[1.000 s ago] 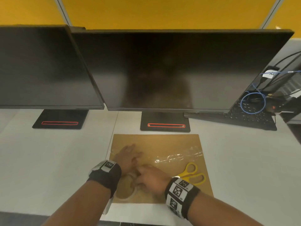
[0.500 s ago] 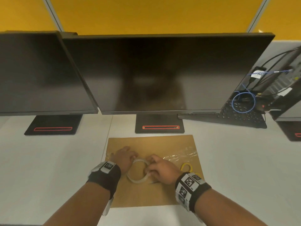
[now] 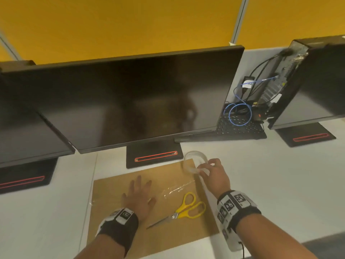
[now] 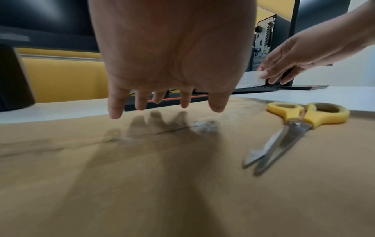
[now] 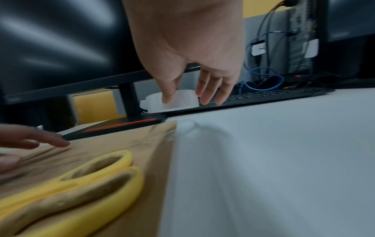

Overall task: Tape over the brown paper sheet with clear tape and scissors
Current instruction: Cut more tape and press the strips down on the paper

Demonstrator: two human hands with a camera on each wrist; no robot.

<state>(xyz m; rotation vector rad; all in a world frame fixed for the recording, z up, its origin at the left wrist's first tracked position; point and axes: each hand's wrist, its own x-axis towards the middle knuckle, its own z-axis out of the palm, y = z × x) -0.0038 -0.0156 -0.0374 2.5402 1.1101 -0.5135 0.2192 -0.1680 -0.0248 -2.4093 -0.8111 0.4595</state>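
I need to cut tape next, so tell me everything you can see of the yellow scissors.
The yellow scissors have two looped handles of yellow plastic, as it looks, and grey metal blades joined at a pivot. They lie flat on the brown paper sheet, near its right edge, blades slightly parted and pointing toward the person's left. No hand touches them.

White desk (image 3: 280, 184). Three dark monitors: centre (image 3: 130, 101), left (image 3: 22, 131), right (image 3: 317, 86). Black keyboard (image 3: 240, 129) behind centre monitor; coiled blue cable (image 3: 239, 114) above it. Yellow partition wall (image 3: 130, 21) behind.
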